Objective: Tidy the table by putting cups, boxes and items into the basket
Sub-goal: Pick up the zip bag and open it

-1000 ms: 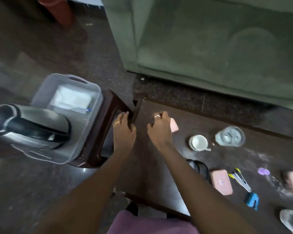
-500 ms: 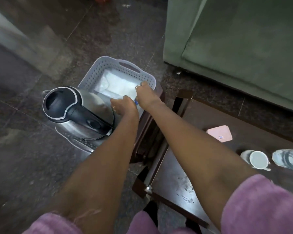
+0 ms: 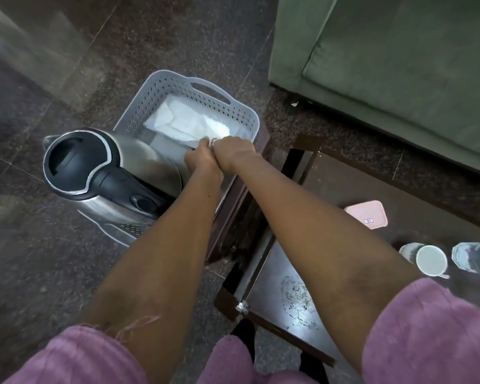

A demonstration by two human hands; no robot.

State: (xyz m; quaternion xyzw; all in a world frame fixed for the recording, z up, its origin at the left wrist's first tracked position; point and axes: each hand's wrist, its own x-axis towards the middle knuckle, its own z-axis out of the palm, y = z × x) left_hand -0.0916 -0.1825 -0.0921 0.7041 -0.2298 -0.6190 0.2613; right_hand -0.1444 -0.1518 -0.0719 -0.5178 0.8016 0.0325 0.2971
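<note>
Dark worktop (image 3: 344, 184) nearby still carries the cup (image 3: 431, 260), glass (image 3: 474, 257) and pink box (image 3: 367, 214). Farther, left hand (image 3: 203, 159) and right hand (image 3: 233, 153) have moved from its edge into the basket (image 3: 211, 88) and touch each other beside the kettle (image 3: 108, 173). Probably one item is being put down, but whether their grip clamps something I cannot tell.

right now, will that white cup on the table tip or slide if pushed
The white cup looks rigid, probably ceramic, so likely fragile if knocked. Upright on the glossy table, it would probably slide rather than tip; its handle should aid lifting.
</note>
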